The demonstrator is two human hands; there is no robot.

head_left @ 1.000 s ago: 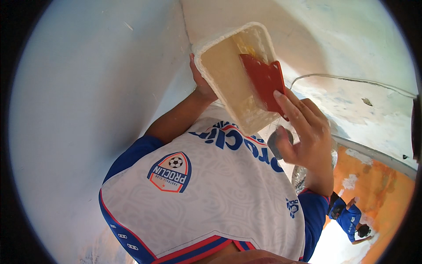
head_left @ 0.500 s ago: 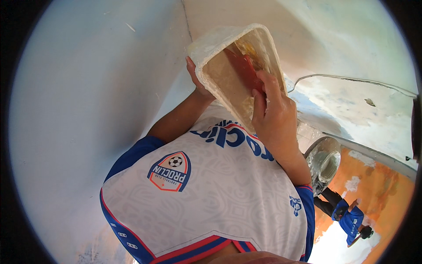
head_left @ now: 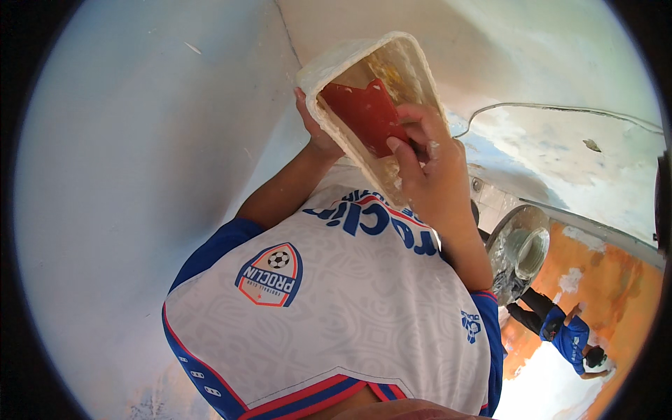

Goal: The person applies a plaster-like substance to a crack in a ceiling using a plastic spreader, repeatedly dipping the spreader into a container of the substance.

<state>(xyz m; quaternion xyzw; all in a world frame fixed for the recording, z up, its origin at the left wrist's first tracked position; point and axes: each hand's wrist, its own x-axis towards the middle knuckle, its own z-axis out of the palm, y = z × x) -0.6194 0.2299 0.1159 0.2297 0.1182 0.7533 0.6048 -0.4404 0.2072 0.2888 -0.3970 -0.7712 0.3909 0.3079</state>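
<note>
the left hand (head_left: 320, 131) is clamped on the left side of the tub (head_left: 334, 61). most of its fingers hide behind the tub, so i cannot tell how they all sit. the tub is up in the air, in front of the shirt (head_left: 336, 308), and it is tipped so its open top leans to the person.

the right hand (head_left: 435, 159) has its thumb and fingers pinched together on the scraper (head_left: 360, 115). the scraper is red and flat, and it is inside the tub, with its wide edge to the left. i cannot tell if that edge touches the inner side. pale and yellow stuff sticks to the far inner side of the tub.

i think the step in hand is scraping or scooping inside the tub. the next move seems to call for a tight pinch on the scraper, a still tub, and a slow lift past the rim so nothing drips on the shirt.

a big pale wall (head_left: 119, 175) is on the left. a cord (head_left: 546, 107) runs on the right. more to the right, a person in blue (head_left: 570, 336) is well apart, by an orange wall (head_left: 609, 294).
</note>
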